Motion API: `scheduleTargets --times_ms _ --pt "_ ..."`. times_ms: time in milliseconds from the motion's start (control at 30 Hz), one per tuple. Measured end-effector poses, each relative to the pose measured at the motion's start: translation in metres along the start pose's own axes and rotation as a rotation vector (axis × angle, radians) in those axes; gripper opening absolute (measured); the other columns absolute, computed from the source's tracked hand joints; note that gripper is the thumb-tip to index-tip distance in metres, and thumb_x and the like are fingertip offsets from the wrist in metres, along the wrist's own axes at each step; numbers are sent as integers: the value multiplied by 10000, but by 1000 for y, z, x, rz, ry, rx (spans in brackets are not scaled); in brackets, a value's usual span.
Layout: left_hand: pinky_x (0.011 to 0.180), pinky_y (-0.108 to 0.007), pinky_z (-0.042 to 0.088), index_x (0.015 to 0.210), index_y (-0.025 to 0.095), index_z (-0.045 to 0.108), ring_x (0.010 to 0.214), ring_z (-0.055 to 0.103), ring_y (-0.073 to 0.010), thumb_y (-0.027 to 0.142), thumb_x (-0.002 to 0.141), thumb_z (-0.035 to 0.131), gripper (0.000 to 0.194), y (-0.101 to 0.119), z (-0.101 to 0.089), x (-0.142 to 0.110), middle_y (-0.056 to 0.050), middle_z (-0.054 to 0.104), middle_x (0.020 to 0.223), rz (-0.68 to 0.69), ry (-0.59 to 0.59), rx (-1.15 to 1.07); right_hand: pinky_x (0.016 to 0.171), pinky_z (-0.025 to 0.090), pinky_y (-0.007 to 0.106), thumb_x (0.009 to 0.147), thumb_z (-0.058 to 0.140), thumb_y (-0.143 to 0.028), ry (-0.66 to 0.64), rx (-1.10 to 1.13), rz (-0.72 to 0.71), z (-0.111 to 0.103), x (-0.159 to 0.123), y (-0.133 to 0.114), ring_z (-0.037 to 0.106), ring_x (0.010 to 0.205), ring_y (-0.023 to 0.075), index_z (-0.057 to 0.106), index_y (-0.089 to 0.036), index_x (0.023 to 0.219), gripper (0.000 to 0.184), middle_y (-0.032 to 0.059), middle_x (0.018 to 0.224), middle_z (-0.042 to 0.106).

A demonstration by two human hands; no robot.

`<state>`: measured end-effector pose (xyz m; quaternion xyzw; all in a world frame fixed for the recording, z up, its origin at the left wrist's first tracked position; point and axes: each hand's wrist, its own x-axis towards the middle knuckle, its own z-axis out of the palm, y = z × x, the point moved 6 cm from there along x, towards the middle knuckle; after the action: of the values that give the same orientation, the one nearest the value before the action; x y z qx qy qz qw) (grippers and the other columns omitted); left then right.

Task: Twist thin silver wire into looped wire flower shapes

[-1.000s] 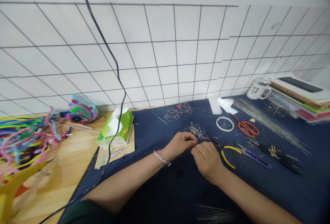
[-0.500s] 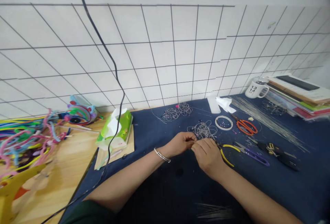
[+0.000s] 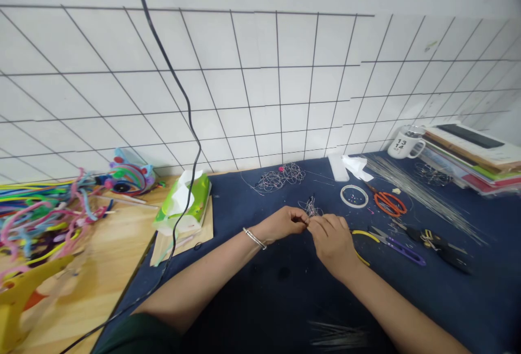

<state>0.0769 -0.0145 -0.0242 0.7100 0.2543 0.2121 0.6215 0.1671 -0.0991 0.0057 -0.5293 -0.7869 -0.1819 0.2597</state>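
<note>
My left hand (image 3: 285, 222), with a silver bangle (image 3: 255, 239) at its wrist, pinches at the near end of a small bundle of looped silver wire (image 3: 311, 207). Against it, my right hand (image 3: 331, 242) curls its fingers on the same spot, back of the hand upward. The exact grip point is hidden behind the fingers. The bundle's thin loops stick up beyond my fingertips. Just right of my right hand lie yellow-handled pliers (image 3: 366, 235), partly covered by it. Farther back lies another tangle of wire loops (image 3: 272, 180) with a pink spot on it.
Right of my hands are purple snips (image 3: 405, 251), orange-handled scissors (image 3: 389, 203), black pliers (image 3: 437, 242) and a round dish of beads (image 3: 354, 196). Long straight wires (image 3: 423, 196), a mug (image 3: 402, 144) and tissues (image 3: 191, 202) stand farther off. A black cable (image 3: 189, 109) hangs at left.
The wire bundle at my fingertips has turned and now looks narrower and more upright. My hands stay together, the right one shifted slightly rightward. The view has moved a little.
</note>
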Motion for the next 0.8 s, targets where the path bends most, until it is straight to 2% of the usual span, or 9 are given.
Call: scheduleTargets --times_ms 133,267,400,500,633,700,800 --pt "696 -223 427 713 141 647 728 534 -114 47 647 546 152 9 -3 0 -26 584 787 172 147 201 741 313 351 849 460 -120 10 31 -15 1 -1 0 482 843 189 570 -156 921 136 68 890 608" --pt "799 -265 434 790 164 656 859 559 -143 62 738 477 213 15 1 -6 -58 620 881 330 325 296 753 325 357 848 471 -130 62 50 9 -2 0 2 485 841 192 558 -143 891 98 81 887 609" --pt "703 -246 461 923 170 635 712 570 -124 138 812 433 233 7 7 -9 -45 637 818 270 437 272 773 338 369 848 469 -125 106 48 21 -6 -1 4 498 875 200 556 -146 899 103 94 960 617" --pt "646 -227 459 896 168 628 651 553 -115 182 835 423 214 7 8 -10 -28 617 750 225 496 225 788 348 380 853 461 -124 131 9 -13 -8 -2 2 509 922 209 561 -153 900 114 101 1053 610" --pt "595 -214 457 864 163 616 600 542 -107 204 845 420 201 13 10 -11 -20 605 702 195 510 176 773 359 392 860 456 -140 143 -50 -72 -9 -2 -2 529 904 210 566 -155 914 123 113 1100 601" --pt "611 -222 466 872 165 621 615 557 -113 212 848 420 208 15 10 -13 -26 622 719 207 518 204 747 364 383 863 453 -141 149 -71 -88 -9 -1 -2 540 861 200 567 -152 925 130 120 1077 610" --pt "732 -258 476 924 182 638 738 599 -135 201 841 440 215 18 10 -17 -47 667 843 292 531 310 720 364 370 855 465 -124 151 -86 -104 -10 -1 -2 543 811 185 567 -149 946 139 111 1022 628"
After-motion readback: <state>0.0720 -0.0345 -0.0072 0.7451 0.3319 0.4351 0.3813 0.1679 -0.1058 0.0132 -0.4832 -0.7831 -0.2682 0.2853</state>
